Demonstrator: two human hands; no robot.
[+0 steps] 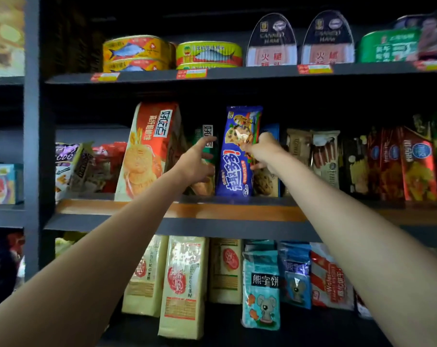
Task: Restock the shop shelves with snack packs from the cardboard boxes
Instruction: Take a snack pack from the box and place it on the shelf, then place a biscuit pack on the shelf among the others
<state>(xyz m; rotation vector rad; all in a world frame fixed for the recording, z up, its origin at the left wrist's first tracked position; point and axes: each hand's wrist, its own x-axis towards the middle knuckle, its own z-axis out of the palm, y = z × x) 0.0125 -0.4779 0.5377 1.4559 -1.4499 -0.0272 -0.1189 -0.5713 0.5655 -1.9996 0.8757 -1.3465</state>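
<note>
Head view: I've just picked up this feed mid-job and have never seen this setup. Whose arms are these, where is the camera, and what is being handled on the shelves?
There is no machine here. A person wears one wide camera on the head, looking forward at shop shelves, so both bare arms reach in from below.

The right hand grips the blue cookie pack, which stands upright on the middle shelf. The left hand is open, fingers spread, by the tall orange biscuit pack to the left; I cannot tell whether it touches anything.

The top shelf carries fish tins and canned ham. The bottom row shows cream cracker packs and a light blue bear biscuit bag. No cardboard box is in view.
</note>
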